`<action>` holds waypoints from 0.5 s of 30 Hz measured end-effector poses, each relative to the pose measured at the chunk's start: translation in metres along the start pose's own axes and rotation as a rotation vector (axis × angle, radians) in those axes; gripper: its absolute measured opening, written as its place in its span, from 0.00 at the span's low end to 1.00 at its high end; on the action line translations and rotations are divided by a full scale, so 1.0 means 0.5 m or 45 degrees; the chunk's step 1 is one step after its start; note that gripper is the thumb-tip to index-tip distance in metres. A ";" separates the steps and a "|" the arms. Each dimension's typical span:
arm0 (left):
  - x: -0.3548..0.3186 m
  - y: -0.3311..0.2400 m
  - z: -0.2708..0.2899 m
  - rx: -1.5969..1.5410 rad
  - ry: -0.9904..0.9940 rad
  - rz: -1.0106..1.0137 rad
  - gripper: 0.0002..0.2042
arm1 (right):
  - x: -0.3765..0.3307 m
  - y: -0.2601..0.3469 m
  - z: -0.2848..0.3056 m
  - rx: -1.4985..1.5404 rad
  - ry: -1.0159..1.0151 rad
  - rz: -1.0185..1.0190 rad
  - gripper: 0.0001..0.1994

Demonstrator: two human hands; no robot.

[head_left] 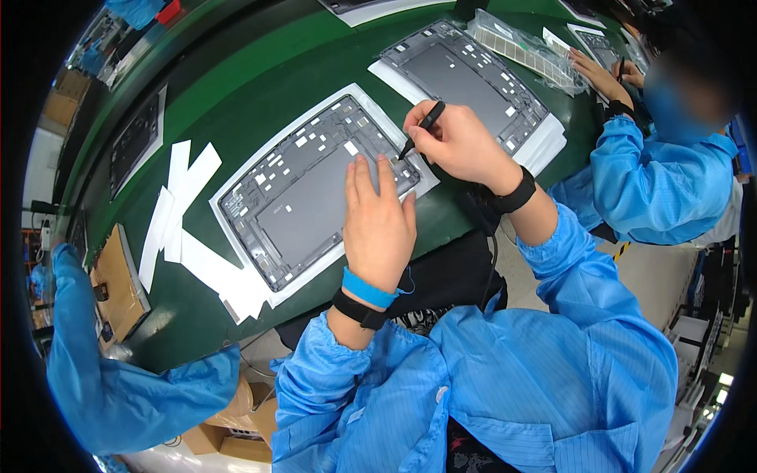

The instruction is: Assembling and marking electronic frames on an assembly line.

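Observation:
In front of me a dark grey tablet back housing lies on a white sheet, dotted with small white pads. My left hand rests on its right part, fingers stretched out and flat, holding nothing. Between the thumb and fingers of my right hand is a black pen-shaped tool. Its tip points down at the housing's right edge, near a corner. Whether the tip touches the surface I cannot tell.
A second tablet housing lies on white sheets behind my right hand, beside a plastic-wrapped tray. White paper strips overlap on the green table at left. Co-workers in blue sit at right and left. A cardboard piece stands at left.

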State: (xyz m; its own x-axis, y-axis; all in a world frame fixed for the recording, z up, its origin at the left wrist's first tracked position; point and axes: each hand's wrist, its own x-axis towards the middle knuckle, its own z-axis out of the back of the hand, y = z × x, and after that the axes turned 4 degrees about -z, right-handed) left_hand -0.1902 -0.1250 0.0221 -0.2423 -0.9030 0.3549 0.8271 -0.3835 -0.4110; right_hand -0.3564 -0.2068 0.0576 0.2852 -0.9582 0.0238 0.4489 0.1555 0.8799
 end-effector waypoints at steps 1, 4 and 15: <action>0.001 -0.003 0.001 0.029 0.014 0.005 0.27 | -0.004 0.008 -0.002 -0.091 -0.035 0.056 0.07; 0.004 -0.016 -0.010 0.100 0.008 0.028 0.29 | -0.014 0.022 -0.012 -0.217 -0.097 0.134 0.07; -0.028 0.053 0.102 0.233 -0.320 0.110 0.27 | -0.078 0.028 -0.024 0.351 -0.488 0.001 0.14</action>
State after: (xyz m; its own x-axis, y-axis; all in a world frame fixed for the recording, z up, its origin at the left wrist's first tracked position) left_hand -0.1389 -0.1125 0.0492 -0.0528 -0.8457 0.5310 0.9221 -0.2455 -0.2992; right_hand -0.3508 -0.1645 0.0634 -0.0713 -0.9857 0.1528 0.1925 0.1367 0.9717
